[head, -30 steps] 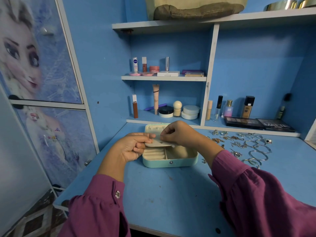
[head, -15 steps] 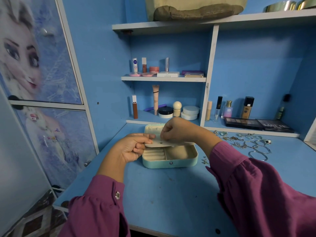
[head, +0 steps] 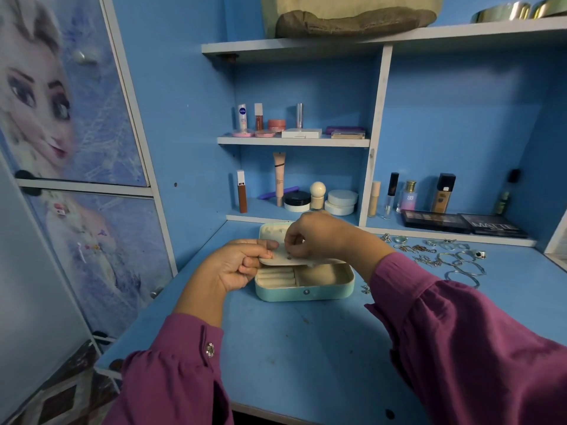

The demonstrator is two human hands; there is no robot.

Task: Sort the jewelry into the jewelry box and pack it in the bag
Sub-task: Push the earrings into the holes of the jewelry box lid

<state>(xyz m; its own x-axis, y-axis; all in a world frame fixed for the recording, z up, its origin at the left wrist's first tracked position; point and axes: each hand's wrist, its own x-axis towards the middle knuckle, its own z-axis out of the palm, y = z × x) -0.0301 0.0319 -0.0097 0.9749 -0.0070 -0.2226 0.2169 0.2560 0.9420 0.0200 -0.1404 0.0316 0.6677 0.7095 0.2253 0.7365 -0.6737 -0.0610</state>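
Observation:
A mint-green jewelry box (head: 306,291) lies open on the blue desk (head: 306,348), its cream lid (head: 271,231) tipped back. My left hand (head: 233,266) grips the left end of a cream earring panel (head: 319,261) held flat over the box. My right hand (head: 310,237) pinches a small earring against that panel; a dark stud (head: 288,257) sits in it. Loose jewelry (head: 454,259), rings, chains and bangles, lies spread on the desk to the right. A beige bag (head: 352,16) rests on the top shelf.
Cosmetics fill the shelves behind the box: tubes and jars (head: 306,197), bottles (head: 411,197) and dark eyeshadow palettes (head: 460,223). A cupboard door with a cartoon picture (head: 61,118) stands at the left. The desk's front edge (head: 276,412) runs near my sleeves.
My right hand has shifted slightly left and up over the panel, and my right forearm now covers less of the loose jewelry. The left hand holds still.

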